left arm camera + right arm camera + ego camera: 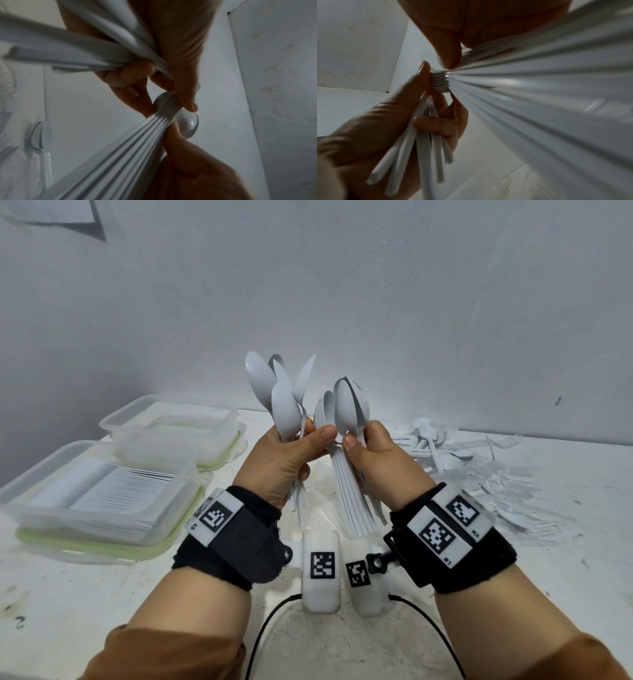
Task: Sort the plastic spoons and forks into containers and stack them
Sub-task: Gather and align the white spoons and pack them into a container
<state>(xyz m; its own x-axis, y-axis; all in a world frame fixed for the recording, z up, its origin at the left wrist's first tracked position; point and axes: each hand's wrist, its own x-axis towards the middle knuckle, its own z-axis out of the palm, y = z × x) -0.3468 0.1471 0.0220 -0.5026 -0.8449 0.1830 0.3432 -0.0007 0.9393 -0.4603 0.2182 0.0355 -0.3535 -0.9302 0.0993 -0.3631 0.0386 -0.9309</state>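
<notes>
Both hands are up over the bench [411,628], each with a fistful of white plastic spoons; the left hand [284,460] has its grip curled tight round a loose bunch of spoons [281,395], bowls up and splayed, handles poking out below the palm; the right hand [380,463] has its grip closed round a nested stack of spoons [346,412], the handles fanning down toward the wrist; the two thumbs nearly meet in the middle, and the left thumb tip rests against the nested stack; from the left wrist view those stacked handles [130,146] run in tidy ridges between thumb and fingers.

Off to the left on the bench sit the containers; the near clear container [102,494] holds rows of white cutlery laid flat and sits on a green-rimmed lid [113,546]; behind it a second clear container [171,422], what is in it I cannot tell; over on the right, a scattered heap of spoons and forks [472,467] lies on the bench top; black wrist bands [239,539] carry square printed markers.
</notes>
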